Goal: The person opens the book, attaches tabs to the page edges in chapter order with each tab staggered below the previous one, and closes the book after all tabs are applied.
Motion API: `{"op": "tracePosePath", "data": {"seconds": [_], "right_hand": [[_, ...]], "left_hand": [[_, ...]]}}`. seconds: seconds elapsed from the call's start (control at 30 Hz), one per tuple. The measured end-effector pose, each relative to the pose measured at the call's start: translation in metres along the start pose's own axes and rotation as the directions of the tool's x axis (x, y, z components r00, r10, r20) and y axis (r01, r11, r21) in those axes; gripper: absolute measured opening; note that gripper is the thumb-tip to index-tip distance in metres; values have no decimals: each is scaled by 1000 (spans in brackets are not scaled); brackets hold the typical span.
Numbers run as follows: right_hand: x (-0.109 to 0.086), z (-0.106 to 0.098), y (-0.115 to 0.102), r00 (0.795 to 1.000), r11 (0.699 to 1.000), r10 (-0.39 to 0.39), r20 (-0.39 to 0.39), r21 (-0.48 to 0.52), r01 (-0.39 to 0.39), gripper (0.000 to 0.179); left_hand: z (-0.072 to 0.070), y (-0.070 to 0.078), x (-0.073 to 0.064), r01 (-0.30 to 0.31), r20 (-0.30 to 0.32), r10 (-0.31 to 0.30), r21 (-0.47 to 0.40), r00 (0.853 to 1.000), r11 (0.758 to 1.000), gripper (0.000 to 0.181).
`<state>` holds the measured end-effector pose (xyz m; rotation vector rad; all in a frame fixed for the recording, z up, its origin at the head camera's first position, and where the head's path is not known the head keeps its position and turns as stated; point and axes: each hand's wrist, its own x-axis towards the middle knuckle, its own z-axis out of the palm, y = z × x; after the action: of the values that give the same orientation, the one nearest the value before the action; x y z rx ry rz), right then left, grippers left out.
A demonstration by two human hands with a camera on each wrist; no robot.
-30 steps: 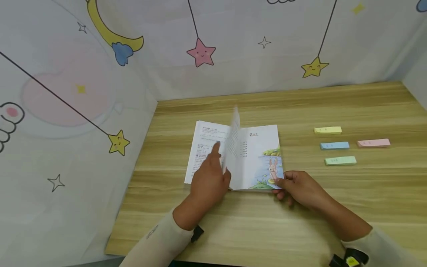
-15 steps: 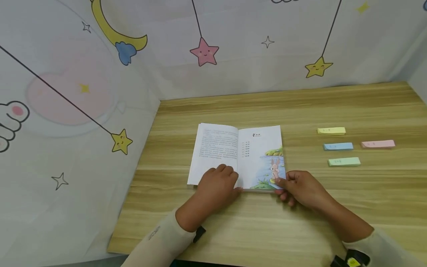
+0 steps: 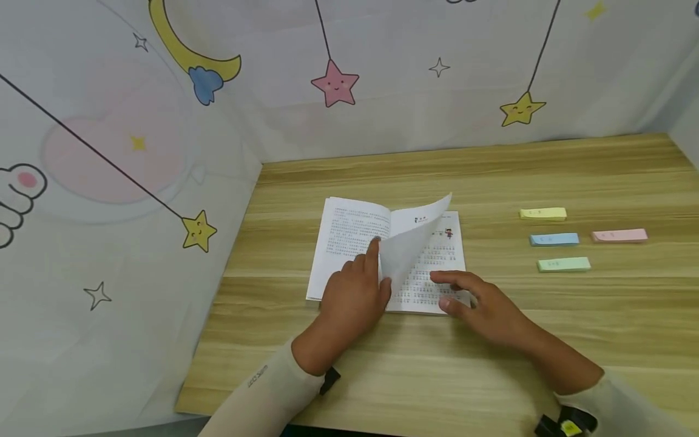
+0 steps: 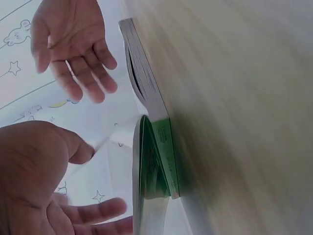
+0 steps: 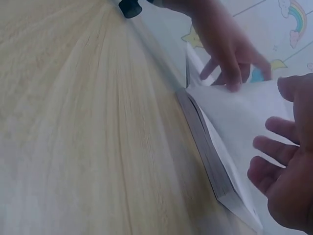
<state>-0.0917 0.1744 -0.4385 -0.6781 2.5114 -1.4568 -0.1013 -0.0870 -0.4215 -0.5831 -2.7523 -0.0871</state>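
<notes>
Has the left grip (image 3: 355,294) over the gutter of the open book (image 3: 398,258), index finger straight, thumb apart. Has the right grip (image 3: 486,306) by the right page's outer edge, thumb and fingers spread; cannot tell whether touching paper. Between the two, a raised, curling leaf (image 3: 411,243). Under the book, a wood-grain counter (image 3: 437,376); on it, to the right, a yellow strip (image 3: 543,213), a blue strip (image 3: 554,240) and a green strip (image 3: 564,264) in a rough column, with a pink strip (image 3: 619,236) farther out. Behind, a pale backdrop (image 3: 404,121) with a moon (image 3: 199,60), a pink star (image 3: 335,84) and yellow stars (image 3: 522,110). Seen only from the left wrist: the book's green cover (image 4: 167,152). Only from the right wrist: a rainbow (image 5: 297,23). Only from the head: page text, all four strips.
</notes>
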Motion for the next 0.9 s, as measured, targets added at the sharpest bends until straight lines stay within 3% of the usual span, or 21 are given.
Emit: {"op": "tracePosePath", "data": {"seconds": [0.07, 0.13, 0.23, 0.33, 0.43, 0.53, 0.6, 0.7, 0.9], "right_hand": [[0, -1, 3, 1000, 999, 7, 6, -48, -6, 40], [1, -2, 5, 1000, 996, 5, 11, -84, -4, 40], [2, -2, 9, 1000, 991, 15, 15, -133, -12, 39], [2, -1, 11, 1000, 987, 22, 18, -162, -18, 38], [1, -1, 13, 999, 984, 23, 28, -178, -18, 37], [1, 0, 14, 999, 982, 28, 36, -189, -21, 37], [0, 0, 15, 999, 981, 31, 41, -192, -22, 36], [-1, 0, 16, 999, 979, 26, 41, -202, -18, 36], [-3, -11, 16, 1000, 971, 6, -1, -239, -6, 29]], "left_hand": [[0, -4, 0, -2, -59, 3, 16, 998, 1000, 83], [0, -7, -1, -37, -67, 41, 62, 997, 997, 87], [-4, -10, -1, -144, 22, 142, 181, 990, 973, 68], [-8, -10, -2, -265, 158, 233, 224, 960, 938, 32], [-10, -8, -6, -329, 255, 281, 172, 925, 929, 13], [-9, -7, -11, -356, 294, 321, 74, 901, 932, 16], [-7, -6, -14, -349, 300, 330, 10, 895, 937, 19], [-3, -7, -17, -319, 294, 323, -64, 899, 946, 25], [1, -8, -18, -304, 299, 330, -132, 895, 944, 35]]}}
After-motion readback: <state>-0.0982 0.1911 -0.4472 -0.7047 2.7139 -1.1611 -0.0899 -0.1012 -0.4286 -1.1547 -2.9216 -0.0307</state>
